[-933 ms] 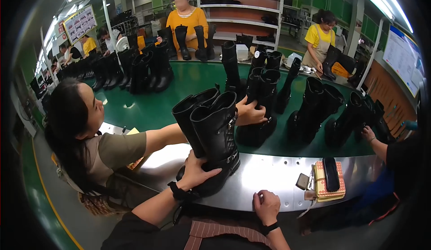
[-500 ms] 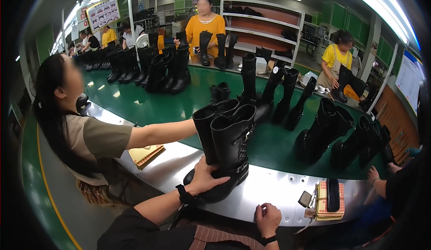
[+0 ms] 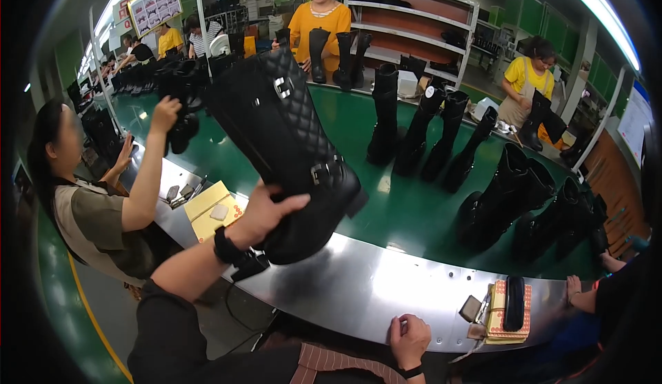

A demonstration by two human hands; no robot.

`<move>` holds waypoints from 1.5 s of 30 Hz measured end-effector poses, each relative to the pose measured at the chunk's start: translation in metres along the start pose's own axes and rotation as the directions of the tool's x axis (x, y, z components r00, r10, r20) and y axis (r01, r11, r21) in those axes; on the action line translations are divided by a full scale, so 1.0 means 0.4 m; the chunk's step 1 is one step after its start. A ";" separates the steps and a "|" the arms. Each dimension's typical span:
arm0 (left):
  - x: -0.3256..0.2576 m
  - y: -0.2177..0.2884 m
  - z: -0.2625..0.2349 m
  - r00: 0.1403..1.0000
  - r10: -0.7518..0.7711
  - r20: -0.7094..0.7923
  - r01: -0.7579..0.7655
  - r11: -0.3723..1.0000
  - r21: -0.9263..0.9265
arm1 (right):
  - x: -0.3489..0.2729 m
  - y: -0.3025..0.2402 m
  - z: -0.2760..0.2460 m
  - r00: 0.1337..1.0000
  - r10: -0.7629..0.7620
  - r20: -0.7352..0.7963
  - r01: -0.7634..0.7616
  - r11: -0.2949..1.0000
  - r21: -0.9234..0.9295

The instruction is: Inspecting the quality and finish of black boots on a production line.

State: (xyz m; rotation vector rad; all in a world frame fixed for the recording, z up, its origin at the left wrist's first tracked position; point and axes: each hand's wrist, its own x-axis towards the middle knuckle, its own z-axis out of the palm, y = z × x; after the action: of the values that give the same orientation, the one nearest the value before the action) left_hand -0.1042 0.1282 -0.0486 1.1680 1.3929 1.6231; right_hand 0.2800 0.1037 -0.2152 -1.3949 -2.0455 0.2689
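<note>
Boot: tall black quilted boot [image 3: 289,143] with metal buckles, lifted off the steel edge [image 3: 386,294] and tilted, shaft up toward the upper left, sole down to the right
Left hand: left hand [image 3: 265,211] cupped under the heel and foot, fingers wrapped on the leather, thumb out along the side; black band at the wrist
Right hand: right hand [image 3: 410,339] low on the near rim of the steel edge, fingers curled over it, holding nothing
Grip advice: best carried from under the heel, palm close to the sole; shaft top-heavy, likely to swing if held by fingertips alone
Clearance: co-worker's raised hand [image 3: 165,112] close to the left; green belt [image 3: 407,205] behind carries standing black boots [image 3: 441,143]; worth keeping the shaft clear of both
Nearby: yellow pad [image 3: 210,208] just below the boot
</note>
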 end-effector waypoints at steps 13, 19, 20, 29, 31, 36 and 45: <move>0.692 -0.250 -0.063 0.890 0.281 -0.360 0.126 0.607 0.785 | 0.037 -0.049 -0.027 0.998 -0.043 -0.037 0.042 0.999 -0.035; 0.996 -0.380 -0.041 0.901 0.064 -0.429 0.360 0.442 0.822 | 0.045 -0.031 -0.004 0.998 -0.033 -0.056 0.028 0.996 -0.088; 1.009 -0.416 -0.041 0.896 -0.074 -0.438 0.433 0.365 0.824 | 0.042 -0.027 -0.005 1.000 -0.015 -0.021 0.013 0.997 -0.079; 1.020 -0.581 -0.036 0.902 -0.206 -0.379 0.413 0.156 0.898 | 0.040 -0.021 -0.020 0.985 0.109 0.131 -0.101 0.993 -0.067; 0.997 -0.566 -0.041 0.907 -0.244 -0.345 0.390 0.171 0.905 | 0.049 -0.035 -0.026 0.991 0.082 0.107 -0.076 0.995 -0.059; 0.871 -0.481 -0.027 0.945 -0.300 -0.131 0.185 0.160 0.970 | 0.072 -0.058 -0.016 1.000 0.004 -0.031 -0.005 1.000 -0.023; 0.294 -0.311 0.051 0.582 -0.392 0.713 -0.413 0.612 0.674 | 0.010 -0.029 0.006 0.999 -0.018 -0.045 0.017 0.999 -0.027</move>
State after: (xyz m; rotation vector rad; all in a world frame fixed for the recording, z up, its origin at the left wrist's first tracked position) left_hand -0.1334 0.2660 -0.1476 2.0848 1.3972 0.1150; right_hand 0.2687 0.1028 -0.2095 -1.3860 -2.0309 0.2014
